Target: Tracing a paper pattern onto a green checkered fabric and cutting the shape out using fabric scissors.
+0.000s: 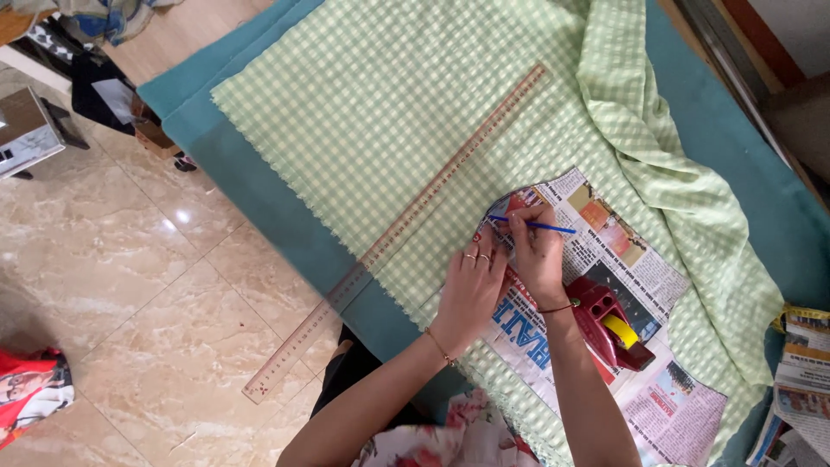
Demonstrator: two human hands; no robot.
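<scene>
Beneath everything, a teal-covered worktop (259, 186) above a marble tile floor (130, 285). Spread across most of it, a light green checked cloth (389, 112), flat on the near side and bunched in folds toward the far right edge. Lying diagonally on the cloth, a long brown ruler (393, 232), its lower end jutting past the worktop edge over the floor. On the cloth's right part, a cut newspaper pattern (622, 259), printed in colour, reaching from the hands down to the lower right. Resting on that paper just beside the right wrist, a red tape dispenser (609, 324) with a yellow roll. At the far right edge, a stack of more newspapers (800, 380). Left hand (471, 290) pressed flat, fingers (480, 251) stretched open and close together, ringed, holding down the paper's upper left edge. Right hand (538, 259) just beside it, fingers closed around a thin blue pen (536, 226), tip at the paper's upper edge near the cloth.
</scene>
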